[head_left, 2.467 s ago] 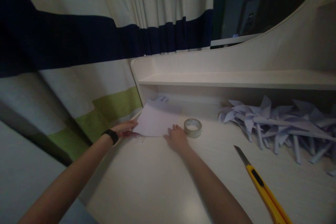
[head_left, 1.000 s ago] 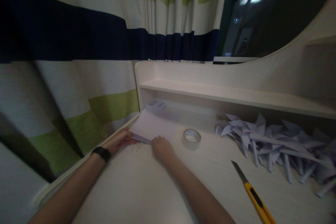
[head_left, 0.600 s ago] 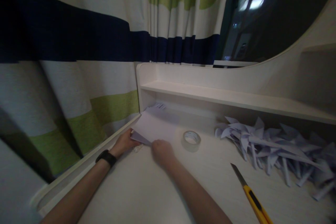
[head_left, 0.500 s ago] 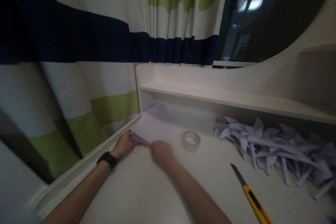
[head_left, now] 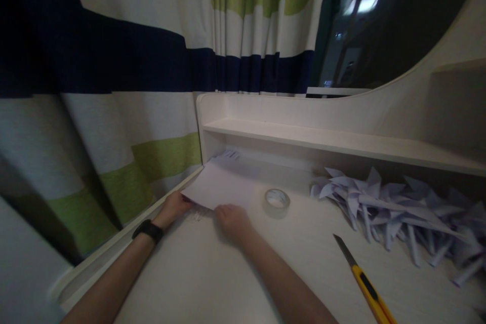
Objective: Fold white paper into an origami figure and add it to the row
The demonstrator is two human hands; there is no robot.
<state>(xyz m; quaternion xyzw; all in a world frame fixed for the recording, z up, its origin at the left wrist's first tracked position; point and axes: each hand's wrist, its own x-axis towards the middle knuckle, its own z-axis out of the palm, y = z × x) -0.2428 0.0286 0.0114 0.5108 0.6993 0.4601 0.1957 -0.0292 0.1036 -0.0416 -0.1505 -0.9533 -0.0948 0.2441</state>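
Observation:
A white sheet of paper lies in the far left corner of the desk, its near edge slightly lifted. My left hand, with a black band on the wrist, pinches the paper's near left corner. At the near edge, toward the right, the fingers of my right hand are closed on the same paper; the thumb is hidden. Small clear scraps lie on the desk between my hands. A roll of clear tape rests flat to the right of my right hand.
On the right lies a yellow box cutter, blade out and pointing away from me. Behind it several white paper pinwheels are piled under the shelf. More folded paper sits behind the sheet. Curtains hang along the left side.
My left hand has moved a little left with the paper's corner. The fold that showed under the near edge is flatter now. My right hand has shifted only slightly.

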